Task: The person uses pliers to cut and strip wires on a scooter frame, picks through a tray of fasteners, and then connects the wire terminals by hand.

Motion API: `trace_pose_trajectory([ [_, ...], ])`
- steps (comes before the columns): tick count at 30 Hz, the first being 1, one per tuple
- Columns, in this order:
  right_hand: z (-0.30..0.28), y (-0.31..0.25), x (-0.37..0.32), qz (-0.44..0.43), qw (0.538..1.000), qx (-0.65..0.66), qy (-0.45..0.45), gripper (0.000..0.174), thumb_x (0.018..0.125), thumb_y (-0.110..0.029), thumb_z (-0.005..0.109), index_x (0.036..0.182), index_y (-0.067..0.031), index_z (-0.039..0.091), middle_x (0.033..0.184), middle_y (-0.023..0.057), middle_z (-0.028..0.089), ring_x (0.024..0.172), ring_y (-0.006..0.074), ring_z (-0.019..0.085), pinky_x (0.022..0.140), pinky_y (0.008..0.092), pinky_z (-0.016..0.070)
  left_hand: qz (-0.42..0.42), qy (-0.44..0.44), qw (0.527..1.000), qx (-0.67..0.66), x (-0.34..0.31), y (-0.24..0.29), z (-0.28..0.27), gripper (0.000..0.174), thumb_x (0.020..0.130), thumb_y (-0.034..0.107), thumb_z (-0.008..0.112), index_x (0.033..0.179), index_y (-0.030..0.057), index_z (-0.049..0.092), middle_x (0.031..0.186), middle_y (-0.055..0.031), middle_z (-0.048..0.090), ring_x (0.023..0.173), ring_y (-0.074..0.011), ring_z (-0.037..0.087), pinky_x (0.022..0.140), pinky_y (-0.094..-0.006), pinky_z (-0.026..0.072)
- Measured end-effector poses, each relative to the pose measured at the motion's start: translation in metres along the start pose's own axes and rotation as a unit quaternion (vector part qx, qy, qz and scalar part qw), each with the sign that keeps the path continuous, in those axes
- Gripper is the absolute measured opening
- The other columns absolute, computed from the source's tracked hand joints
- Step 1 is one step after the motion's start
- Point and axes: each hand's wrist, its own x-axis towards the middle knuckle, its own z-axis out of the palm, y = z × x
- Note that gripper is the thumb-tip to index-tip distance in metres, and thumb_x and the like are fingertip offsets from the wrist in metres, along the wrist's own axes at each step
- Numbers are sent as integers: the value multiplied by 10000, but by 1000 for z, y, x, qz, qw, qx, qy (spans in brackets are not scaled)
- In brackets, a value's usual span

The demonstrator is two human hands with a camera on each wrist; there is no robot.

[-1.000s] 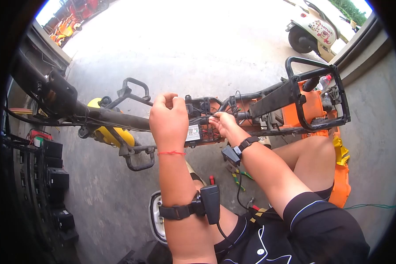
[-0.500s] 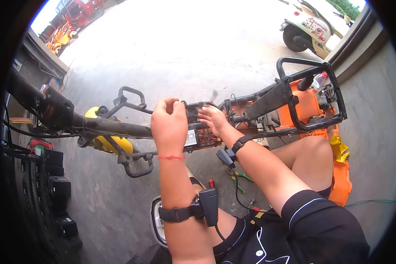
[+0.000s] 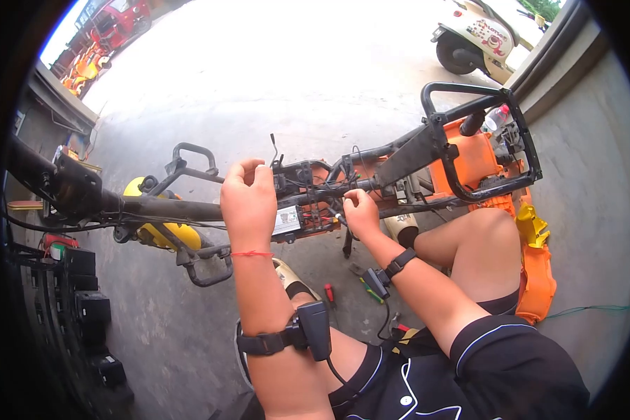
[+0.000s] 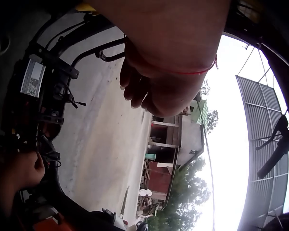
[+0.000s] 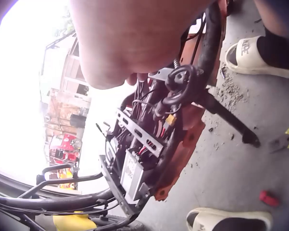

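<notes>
Black wires [image 3: 327, 208] beside the controller box [image 3: 287, 219] on the scooter frame [image 3: 168, 208] are now pinched by the right hand [image 3: 362, 212], which has come down from the box top, while the left hand [image 3: 248, 199] stays curled and I cannot tell what it holds.

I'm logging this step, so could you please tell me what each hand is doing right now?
Left hand: fingers curled; whether it holds anything cannot be told.
Right hand: pinching wires.
</notes>
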Motion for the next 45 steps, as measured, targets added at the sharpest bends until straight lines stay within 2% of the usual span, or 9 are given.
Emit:
trace_pose_trajectory([
  [7,-23,14,-36,-129,958,-254,-42,484,831,-287,724,1217,-48,555,1185,173,568,1081,373,569,933,461,465,-2,-20,1000,5,-1,6,7,262,903,145,606,1071,-42,679,964,-133,721,860,-188,671,790,-323,524],
  [13,-10,28,-52,17,992,-119,-22,620,814,-260,758,1313,-52,453,1195,184,554,1072,337,594,918,441,491,8,-37,998,45,-1,-1,18,271,896,152,610,1076,-41,676,974,-139,720,881,-195,675,808,-323,524],
  [23,12,36,-49,275,924,259,53,224,1047,-260,492,1072,-39,519,845,64,614,591,137,604,490,276,500,32,-131,971,197,-13,0,62,289,910,191,596,1096,-14,676,1011,-172,729,936,-261,700,850,-365,531],
  [30,17,22,-42,273,941,202,-2,264,1060,-292,450,1066,-36,515,863,83,641,641,138,660,498,282,497,23,-152,961,228,-4,-58,108,251,902,189,595,1055,20,701,995,-185,730,939,-280,709,851,-375,532],
  [31,25,33,-41,265,952,150,6,284,1047,-323,453,1045,-47,519,853,148,667,680,251,689,554,395,520,67,-141,940,302,1,-90,114,229,857,121,581,1009,20,720,951,-187,732,893,-248,712,811,-352,539],
  [36,7,37,-52,178,982,-40,38,286,1013,-340,464,1036,-59,514,887,259,664,812,476,640,704,568,476,-136,-133,899,396,-7,-159,143,280,852,204,562,988,58,759,1108,-195,709,1080,-369,665,959,-434,499],
  [38,-4,30,-49,194,981,-29,5,283,1001,-338,466,1043,-62,514,906,288,658,857,530,609,749,607,452,-216,-162,857,438,-5,-200,153,309,859,234,560,983,27,754,1063,-206,724,983,-327,707,858,-411,537],
  [40,-8,28,-43,202,976,-79,-36,266,996,-316,471,1050,-60,520,886,280,665,859,516,620,749,604,459,-412,-150,889,132,-30,-211,161,388,952,374,521,992,38,711,854,-114,714,672,-187,668,547,-339,476],
  [45,-13,36,-48,170,981,-87,-37,253,991,-298,484,1057,-58,531,885,274,670,865,512,619,748,603,458,-364,-119,922,-48,-49,-234,171,348,971,470,562,954,137,662,775,18,645,540,-111,535,479,-297,373],
])
